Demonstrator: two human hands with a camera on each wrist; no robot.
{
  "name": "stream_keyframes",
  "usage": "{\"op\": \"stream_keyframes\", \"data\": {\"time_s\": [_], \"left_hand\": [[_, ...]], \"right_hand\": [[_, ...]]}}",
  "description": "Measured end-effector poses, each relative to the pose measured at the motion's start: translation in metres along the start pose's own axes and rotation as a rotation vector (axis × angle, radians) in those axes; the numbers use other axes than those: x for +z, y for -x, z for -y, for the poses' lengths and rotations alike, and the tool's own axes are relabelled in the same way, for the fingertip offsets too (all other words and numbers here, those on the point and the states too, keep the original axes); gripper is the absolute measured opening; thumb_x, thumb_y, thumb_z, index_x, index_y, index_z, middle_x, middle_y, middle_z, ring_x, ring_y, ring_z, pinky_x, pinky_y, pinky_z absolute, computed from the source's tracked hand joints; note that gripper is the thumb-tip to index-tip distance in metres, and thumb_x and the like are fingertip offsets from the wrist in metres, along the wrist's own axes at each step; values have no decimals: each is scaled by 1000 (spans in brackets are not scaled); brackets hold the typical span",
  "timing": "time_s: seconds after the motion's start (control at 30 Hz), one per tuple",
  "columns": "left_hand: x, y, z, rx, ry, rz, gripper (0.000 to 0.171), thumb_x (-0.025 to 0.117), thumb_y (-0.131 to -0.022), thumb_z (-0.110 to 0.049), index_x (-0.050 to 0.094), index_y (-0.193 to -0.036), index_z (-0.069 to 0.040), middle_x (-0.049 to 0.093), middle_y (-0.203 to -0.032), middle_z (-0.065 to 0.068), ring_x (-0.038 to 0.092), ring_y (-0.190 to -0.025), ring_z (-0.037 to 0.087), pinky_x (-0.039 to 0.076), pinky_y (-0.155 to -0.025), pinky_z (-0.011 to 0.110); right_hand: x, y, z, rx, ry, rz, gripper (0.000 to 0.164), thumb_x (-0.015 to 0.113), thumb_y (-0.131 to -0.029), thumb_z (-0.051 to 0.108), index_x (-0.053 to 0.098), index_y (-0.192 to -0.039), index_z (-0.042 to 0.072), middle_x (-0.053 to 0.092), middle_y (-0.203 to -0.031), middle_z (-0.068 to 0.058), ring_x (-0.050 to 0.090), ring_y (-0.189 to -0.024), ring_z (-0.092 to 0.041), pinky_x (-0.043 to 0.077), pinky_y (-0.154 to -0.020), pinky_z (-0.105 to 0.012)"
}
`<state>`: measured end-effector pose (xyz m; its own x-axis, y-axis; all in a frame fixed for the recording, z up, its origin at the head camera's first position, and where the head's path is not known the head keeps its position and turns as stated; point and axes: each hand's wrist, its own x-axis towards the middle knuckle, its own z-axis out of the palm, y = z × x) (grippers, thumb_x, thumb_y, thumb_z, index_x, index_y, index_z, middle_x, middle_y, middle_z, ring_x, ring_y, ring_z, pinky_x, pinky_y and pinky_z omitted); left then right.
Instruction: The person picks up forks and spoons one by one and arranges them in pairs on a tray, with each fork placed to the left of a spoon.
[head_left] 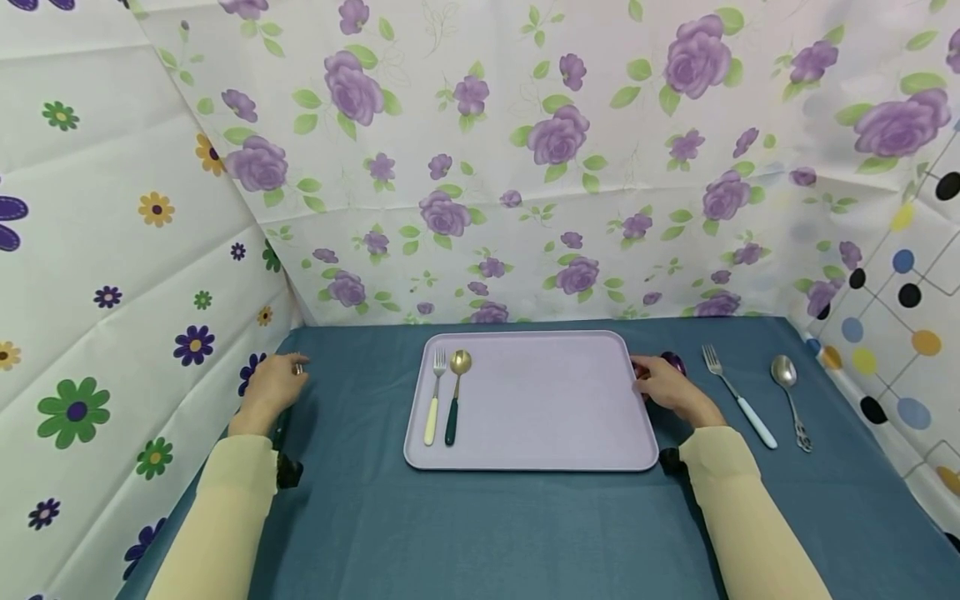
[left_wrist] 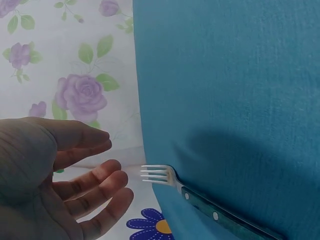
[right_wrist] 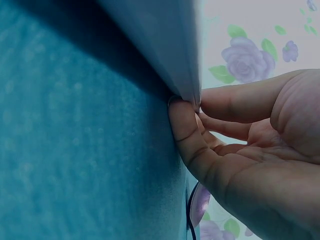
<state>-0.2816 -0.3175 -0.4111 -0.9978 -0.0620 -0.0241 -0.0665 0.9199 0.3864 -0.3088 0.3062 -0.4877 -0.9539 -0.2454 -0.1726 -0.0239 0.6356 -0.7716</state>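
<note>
A pale lilac tray [head_left: 555, 400] lies at the middle of the blue cloth. On its left side sit a fork with a cream handle [head_left: 431, 421] and a gold spoon with a dark green handle [head_left: 452, 422]. My right hand [head_left: 667, 385] pinches the tray's right edge, thumb on top and a finger beneath the rim, seen closely in the right wrist view. Over at the left, my left hand [head_left: 273, 390] holds nothing, its fingers loosely bent. Near those fingers, apart from them, a fork with a green riveted handle [left_wrist: 215, 212] lies on the cloth.
Right of the tray lie a fork with a white handle [head_left: 756, 421] and a silver spoon [head_left: 784, 373]. A shiny purple rounded thing [head_left: 674, 362] shows partly behind my right hand. Flowered sheets [head_left: 510, 200] hang behind and on both sides.
</note>
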Motion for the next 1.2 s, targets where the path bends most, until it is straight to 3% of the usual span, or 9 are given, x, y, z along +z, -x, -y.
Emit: {"op": "stream_keyframes", "data": {"time_s": [0.13,0.3,0.47,0.63,0.77,1.07,1.2], "left_hand": [[0,2,-1,-24,-30,35,43,52,-103,-10,57,-140,10,57,-131,37,59,-107,47,53,-85,57],[3,4,2,-31,-76,81,46,48,-104,-8,52,-145,11,42,-145,42,40,-133,60,36,-108,72],[9,4,11,-29,-72,97,51,43,-100,-2,44,-149,14,33,-148,46,29,-138,63,28,-113,73],[13,4,20,-101,-50,98,54,46,-100,-1,37,-150,17,25,-148,52,30,-135,66,33,-108,75],[14,7,25,-121,-46,111,54,46,-100,-1,35,-149,18,18,-150,53,27,-135,69,32,-109,76],[16,5,28,-196,-22,204,57,41,-102,-3,26,-154,16,21,-150,50,28,-138,64,31,-111,74],[19,3,30,-202,-19,213,57,40,-102,-2,25,-155,16,20,-150,50,27,-139,64,31,-111,74]], "right_hand": [[-1,0,1,6,-5,-5,58,50,-101,-5,30,-154,-18,58,-119,-29,57,-100,-34,57,-85,-43],[-1,-1,2,14,7,-3,58,50,-102,-3,29,-155,-17,57,-122,-29,57,-102,-34,57,-88,-44],[-1,-1,1,11,4,-4,58,49,-102,-2,29,-155,-18,57,-123,-30,57,-103,-34,57,-89,-45],[-1,-1,0,4,-3,-2,58,49,-102,-3,30,-154,-17,57,-122,-29,58,-103,-34,57,-89,-45],[1,-1,-1,9,-9,4,58,50,-102,-3,30,-155,-17,58,-120,-28,58,-102,-33,58,-88,-44],[0,0,-2,5,3,3,58,50,-101,-3,31,-154,-18,58,-120,-28,58,-101,-33,58,-88,-44],[0,0,-2,0,4,1,58,50,-101,-3,31,-154,-18,59,-120,-28,58,-101,-33,58,-87,-43]]}}
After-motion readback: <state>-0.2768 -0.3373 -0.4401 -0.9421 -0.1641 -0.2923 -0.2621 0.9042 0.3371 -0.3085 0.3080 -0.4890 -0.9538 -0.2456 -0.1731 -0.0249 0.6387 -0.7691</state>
